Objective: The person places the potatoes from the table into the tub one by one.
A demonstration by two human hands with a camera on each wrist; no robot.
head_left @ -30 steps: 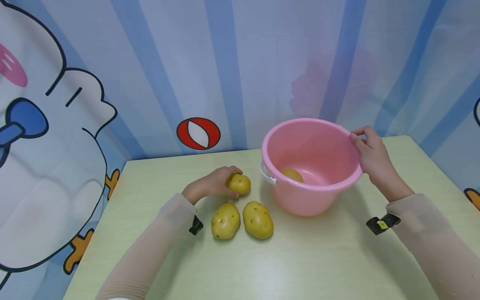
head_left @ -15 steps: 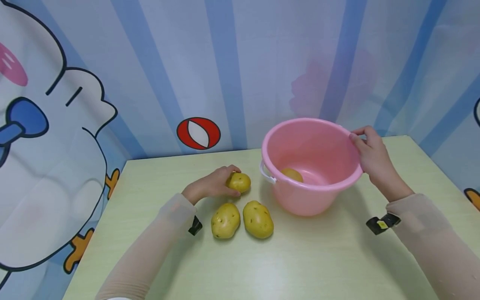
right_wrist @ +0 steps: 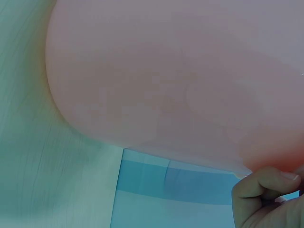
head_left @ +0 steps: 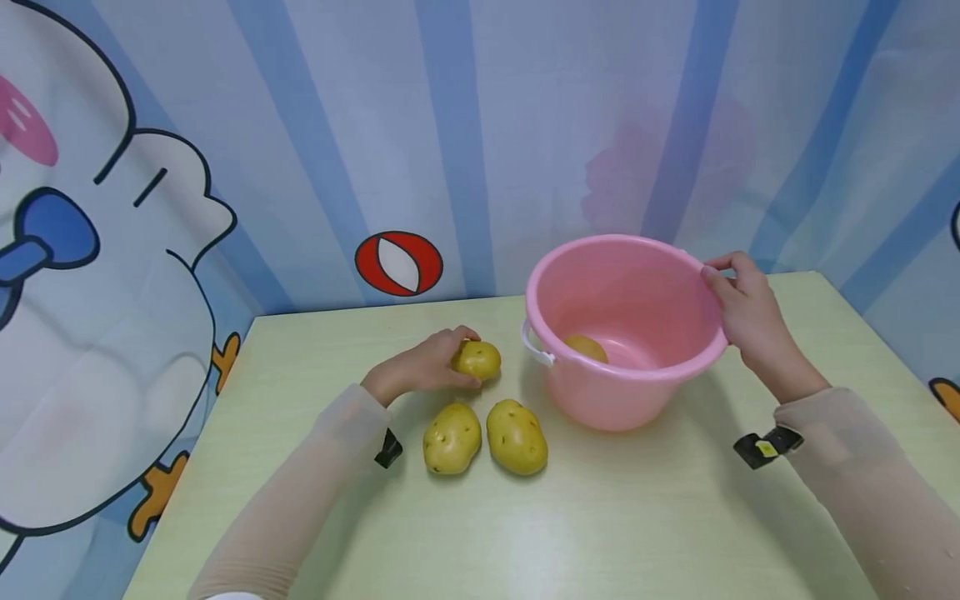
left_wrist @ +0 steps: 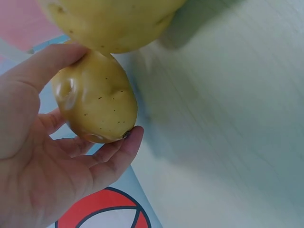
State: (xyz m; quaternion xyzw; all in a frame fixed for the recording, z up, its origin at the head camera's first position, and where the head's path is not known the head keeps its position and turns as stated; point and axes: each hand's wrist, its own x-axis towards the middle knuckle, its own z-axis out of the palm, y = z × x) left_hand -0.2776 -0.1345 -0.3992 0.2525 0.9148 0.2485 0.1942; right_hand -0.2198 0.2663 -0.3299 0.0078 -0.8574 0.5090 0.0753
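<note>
My left hand [head_left: 431, 363] grips a small yellow potato [head_left: 480, 361] at the back of the table, left of the bucket. In the left wrist view thumb and fingers curl round that potato [left_wrist: 97, 99] from opposite sides. Two larger potatoes lie in front of it: one on the left [head_left: 452, 438], one on the right [head_left: 517, 437]. The pink bucket [head_left: 611, 400] stands right of them, and one potato [head_left: 587, 347] shows inside, partly hidden by the rim. My right hand [head_left: 750, 312] pinches the bucket's right rim. The right wrist view is mostly filled by the bucket's outer wall [right_wrist: 156, 80].
A white handle [head_left: 536, 346] hangs at the bucket's left side. The pale wooden table [head_left: 600, 525] ends at the back against a blue striped backdrop [head_left: 510, 150] with cartoon prints.
The left hand keeps its hold on the small potato, with barely any movement. The right hand, the bucket and the other potatoes stay put; the view tilts very slightly.
</note>
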